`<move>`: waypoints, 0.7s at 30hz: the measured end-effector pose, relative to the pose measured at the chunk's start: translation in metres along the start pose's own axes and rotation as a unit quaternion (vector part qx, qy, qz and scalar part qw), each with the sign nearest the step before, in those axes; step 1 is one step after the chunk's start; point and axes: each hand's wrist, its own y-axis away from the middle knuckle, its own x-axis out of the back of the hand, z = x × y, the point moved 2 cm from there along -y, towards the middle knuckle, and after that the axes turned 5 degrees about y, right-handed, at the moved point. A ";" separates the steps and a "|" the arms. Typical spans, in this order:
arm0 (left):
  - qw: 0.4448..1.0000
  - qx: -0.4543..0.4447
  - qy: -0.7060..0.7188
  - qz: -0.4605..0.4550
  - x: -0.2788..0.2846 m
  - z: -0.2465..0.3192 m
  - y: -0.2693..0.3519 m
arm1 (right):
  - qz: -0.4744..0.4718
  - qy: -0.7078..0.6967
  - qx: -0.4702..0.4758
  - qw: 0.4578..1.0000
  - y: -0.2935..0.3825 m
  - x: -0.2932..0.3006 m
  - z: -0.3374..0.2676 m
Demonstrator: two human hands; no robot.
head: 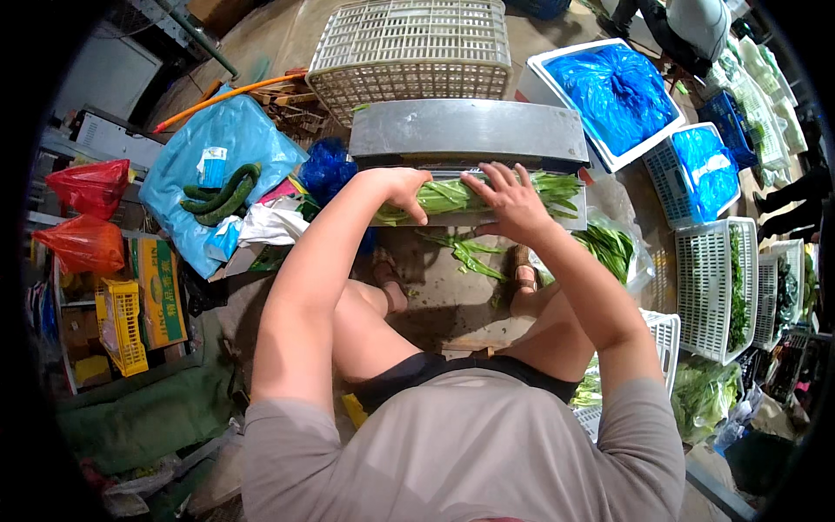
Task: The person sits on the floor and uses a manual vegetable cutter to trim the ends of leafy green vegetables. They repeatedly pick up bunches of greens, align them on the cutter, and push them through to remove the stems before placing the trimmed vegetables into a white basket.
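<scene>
A long bundle of leafy green stalks (450, 197) lies crosswise in front of me, along the near side of a low metal-topped machine (466, 130). Around its left end curls my left hand (399, 190), thumb on the near side. My right hand (512, 201) spans the bundle further right, its fingers spread over the top and its thumb on the near side. Leaf ends stick out to the right of that hand. What lies beneath the bundle is mostly hidden.
Loose green leaves (476, 256) litter the floor between my feet. Behind the machine stands a white plastic crate (408, 72). Cucumbers (225, 196) rest on a blue plastic bag (261, 140) at left. More greens (607, 251) and a blue-lined foam box (675, 121) are at right.
</scene>
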 end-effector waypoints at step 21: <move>0.998 -0.064 0.001 -0.002 -0.007 0.022 0.006 | -0.286 -0.251 -0.007 0.925 -0.023 0.017 0.020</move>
